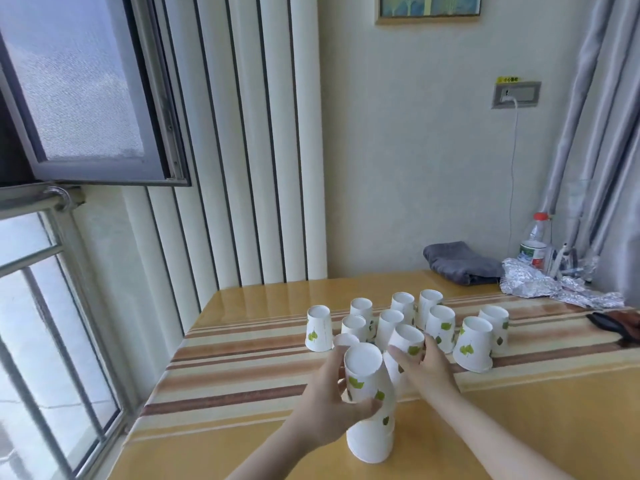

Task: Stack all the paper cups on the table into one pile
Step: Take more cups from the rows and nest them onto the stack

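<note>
Cups (401, 317) overlap; left hand (332, 407) covers stack (370, 410).

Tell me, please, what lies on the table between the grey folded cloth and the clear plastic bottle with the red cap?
In the head view, crumpled silver foil lies between the grey folded cloth and the clear plastic bottle, a white cable hanging above it.

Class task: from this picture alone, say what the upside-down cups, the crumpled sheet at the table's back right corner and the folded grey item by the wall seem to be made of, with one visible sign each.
Cups: likely thin paper, matte white, printed green leaves.
Crumpled sheet: apparently aluminium foil, silvery with sharp shiny creases.
Grey item: soft cloth, perhaps a towel; dull surface, rounded folds.
</note>
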`<state>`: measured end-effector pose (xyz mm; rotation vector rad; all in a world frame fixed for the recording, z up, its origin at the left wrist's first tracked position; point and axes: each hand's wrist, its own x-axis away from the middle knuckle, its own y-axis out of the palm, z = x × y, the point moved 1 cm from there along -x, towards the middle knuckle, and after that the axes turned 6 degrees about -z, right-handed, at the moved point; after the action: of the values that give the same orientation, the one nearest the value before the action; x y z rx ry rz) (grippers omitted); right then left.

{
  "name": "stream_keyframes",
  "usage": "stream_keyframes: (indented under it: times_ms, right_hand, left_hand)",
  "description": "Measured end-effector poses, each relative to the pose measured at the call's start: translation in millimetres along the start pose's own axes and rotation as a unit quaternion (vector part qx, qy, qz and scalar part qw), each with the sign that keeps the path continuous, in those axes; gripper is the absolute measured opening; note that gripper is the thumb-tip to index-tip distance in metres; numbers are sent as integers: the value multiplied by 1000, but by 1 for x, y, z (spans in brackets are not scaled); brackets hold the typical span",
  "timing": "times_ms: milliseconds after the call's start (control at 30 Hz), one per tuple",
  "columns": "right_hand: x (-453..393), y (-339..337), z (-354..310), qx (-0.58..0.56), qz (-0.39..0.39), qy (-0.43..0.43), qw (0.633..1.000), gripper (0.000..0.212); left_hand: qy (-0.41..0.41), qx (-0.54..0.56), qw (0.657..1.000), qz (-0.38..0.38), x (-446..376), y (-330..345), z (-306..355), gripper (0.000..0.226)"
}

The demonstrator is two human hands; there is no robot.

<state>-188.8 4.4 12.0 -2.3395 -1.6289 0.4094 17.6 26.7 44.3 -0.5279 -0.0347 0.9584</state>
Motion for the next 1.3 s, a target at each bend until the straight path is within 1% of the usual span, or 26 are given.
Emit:
stream_keyframes:
  times_ms: [67,133,267,333,400,500,600,733,833,933,967,1033,1100,1133,1167,1200,1300]
  right_hand:
    - [13,-21,-14,-25,-3,-12,1000,42]
    - [29,-39,-31,-47,-18,-46,998,41]
    - [62,-52,-68,-74,-61,-129,987,29]
    - [75,-46,-80,-70,-78,-161,981,31]
    - [82,-36,-84,-55,-87,-170,980,39]
    - [82,-18,-79,-41,-90,-167,981,46]
    - [84,-4,-68,-18,-101,-153,983,47]
    - [91,14,-36,11,-117,-114,987,47]
    - [95,27,-17,-17,-113,-99,988,51]
    - [92,31,-18,-31,-112,-92,989,54]
    - [89,29,-18,-31,-120,-87,988,56]
    - [82,19,-12,-19,-167,-80,983,64]
    - [72,1,-2,9,-229,-76,970,74]
    - [64,-10,3,21,-238,-69,969,76]
    - [54,-22,8,28,-221,-58,973,75]
    - [43,-35,12,28,-182,-48,982,71]
    - [3,-72,26,56,-23,-28,998,52]
  left_hand:
    - [-27,-19,999,-6,5,11,-8,58]
    - [-48,-36,998,-5,8,22,-16,60]
    - [-89,-34,995,10,15,32,-24,45]
    - [-105,-32,994,17,21,36,-27,52]
    - [-118,-41,992,34,32,37,-28,61]
    - [-116,-44,991,43,47,31,-29,65]
    - [-86,-31,994,60,59,17,-29,54]
    - [-63,1,996,70,62,5,-24,47]
    - [-55,-5,997,53,55,12,-25,45]
    - [-51,-6,997,52,44,20,-27,44]
    - [-56,-6,997,61,39,20,-28,50]
    - [-71,-1,991,113,22,15,-32,55]
    - [-92,-6,983,159,0,6,-40,45]
    - [-103,-13,980,170,-13,1,-45,39]
    - [-112,-20,978,175,-26,-3,-50,38]
    - [-119,-26,978,169,-38,-5,-55,43]
    - [-139,-32,980,140,-70,-8,-63,57]
